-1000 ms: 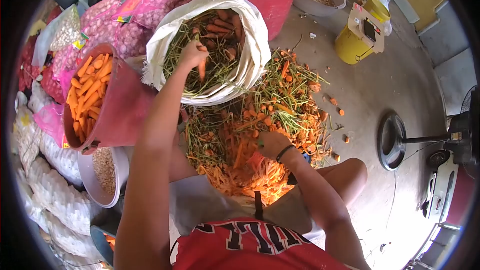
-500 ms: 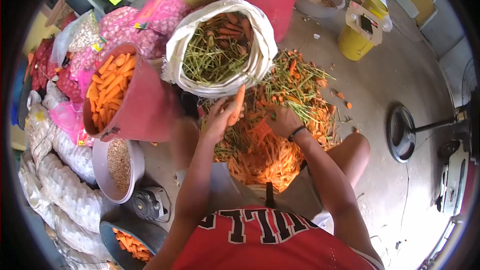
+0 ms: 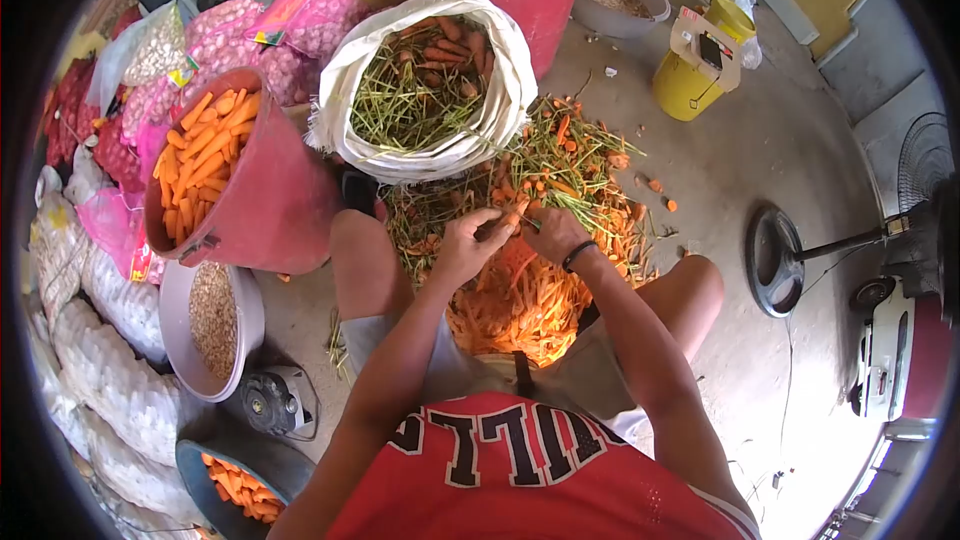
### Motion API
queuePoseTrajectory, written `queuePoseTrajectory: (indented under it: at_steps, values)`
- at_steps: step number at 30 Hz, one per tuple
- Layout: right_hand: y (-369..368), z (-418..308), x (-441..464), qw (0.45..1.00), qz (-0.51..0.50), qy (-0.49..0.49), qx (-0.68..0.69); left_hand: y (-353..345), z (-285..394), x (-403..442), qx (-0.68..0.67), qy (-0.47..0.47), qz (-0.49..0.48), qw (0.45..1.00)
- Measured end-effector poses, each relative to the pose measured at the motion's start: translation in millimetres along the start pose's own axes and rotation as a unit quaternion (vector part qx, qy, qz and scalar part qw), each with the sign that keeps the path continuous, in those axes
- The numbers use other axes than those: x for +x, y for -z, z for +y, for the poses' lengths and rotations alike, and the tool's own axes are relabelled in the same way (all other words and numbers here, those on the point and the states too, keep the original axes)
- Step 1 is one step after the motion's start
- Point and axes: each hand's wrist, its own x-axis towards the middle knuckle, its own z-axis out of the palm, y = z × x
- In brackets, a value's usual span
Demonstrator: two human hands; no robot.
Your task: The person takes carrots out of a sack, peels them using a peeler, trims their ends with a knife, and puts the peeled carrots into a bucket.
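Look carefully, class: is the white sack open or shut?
Open: the white sack has its mouth spread wide, with carrots and green stalks visible inside.

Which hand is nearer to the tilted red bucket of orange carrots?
Left. The left hand holds a carrot to the right of the red bucket; the right hand is on the carrot's far side, farther from the bucket.

Fisheye warp, dark corners; glare washes out floor [image 3: 800, 440] lower right.
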Motion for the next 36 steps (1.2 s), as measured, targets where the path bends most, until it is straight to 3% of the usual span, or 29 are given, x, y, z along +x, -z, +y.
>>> queuePoseTrajectory:
  at_steps: [2,5,6,8,9,10,11,15,17,19,22,25,27,29,30,34,36]
  values:
    - [-4,9,3,0.999,-0.029,-0.005,-0.035,-4,-10,0,0.019,-0.042,0.024,0.999]
    - [-9,39,12,0.963,-0.211,-0.055,-0.156,-1,9,2,-0.017,-0.033,0.004,0.999]
    - [-4,40,9,0.962,-0.225,-0.086,-0.127,1,7,3,-0.045,-0.006,0.015,0.999]
    - [18,24,-2,0.991,-0.130,-0.021,0.036,0,-4,4,-0.108,0.048,0.054,0.992]
    - [24,21,-5,0.990,-0.085,0.014,0.111,0,-14,4,-0.216,0.111,0.063,0.968]
    - [15,22,-2,0.992,0.041,0.063,0.097,0,-24,6,-0.322,0.171,0.072,0.928]
    - [10,27,-2,0.989,0.056,0.078,0.115,0,-34,5,-0.424,0.228,0.081,0.873]
    - [21,-8,-17,0.966,0.137,0.164,0.146,-8,-16,4,-0.479,0.320,0.039,0.817]
    - [27,-10,-14,0.958,0.158,0.205,0.125,-9,-8,1,-0.461,0.317,-0.004,0.829]
    - [26,8,-3,0.962,0.166,0.166,0.137,-3,-4,-1,-0.436,0.317,-0.057,0.840]
    - [38,32,10,0.953,0.222,0.077,0.189,4,-4,-1,-0.377,0.318,-0.061,0.868]
    - [40,35,9,0.963,0.211,0.038,0.162,4,-3,-3,-0.432,0.275,-0.057,0.857]
    - [16,23,5,0.944,0.172,0.083,0.269,5,-7,-1,-0.464,0.310,-0.032,0.829]
    - [17,-11,-11,0.945,0.172,0.234,0.150,2,-8,0,-0.512,0.313,0.008,0.800]
    - [18,-21,-16,0.947,0.186,0.235,0.115,3,-8,-1,-0.499,0.311,-0.002,0.809]
    - [29,22,7,0.955,0.231,0.088,0.163,4,-4,-5,-0.413,0.320,-0.037,0.852]
    - [37,32,5,0.957,0.239,0.023,0.161,5,-5,-4,-0.438,0.309,-0.040,0.843]
